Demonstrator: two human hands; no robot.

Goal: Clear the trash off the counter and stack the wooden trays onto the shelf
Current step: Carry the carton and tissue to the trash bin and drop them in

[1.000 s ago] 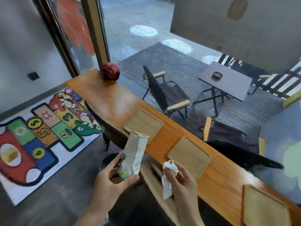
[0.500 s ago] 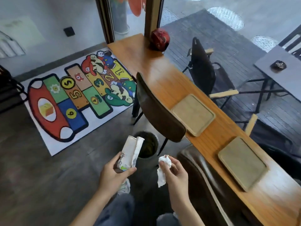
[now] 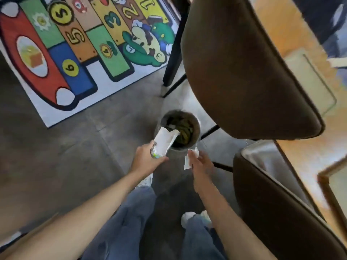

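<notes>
Both hands grip trash: left hand (image 3: pixel 145 159) tilts a white paper carton (image 3: pixel 163 142) over the round grey bin (image 3: pixel 179 128) just beyond, right hand (image 3: pixel 201 166) pinches a crumpled white napkin (image 3: pixel 188 161) beside its near rim.

The only readable marks are the numbers on the play mat (image 3: pixel 56 113) on the floor ahead of me. A large 5 (image 3: pixel 76 37) stands on an orange panel, and another 5 (image 3: pixel 60 13) sits in a yellow circle above it. A 6 (image 3: pixel 70 67) is in a yellow circle on the blue panel, and a 4 (image 3: pixel 106 51) in a yellow circle on a green panel. A 3 (image 3: pixel 113 20) stands on a yellow panel, a 2 (image 3: pixel 129 12) on a brown one, and a 1 (image 3: pixel 144 1) on a yellow one at the top edge. The carton (image 3: pixel 163 142) in my left hand (image 3: pixel 145 159) carries print too blurred to read.
</notes>
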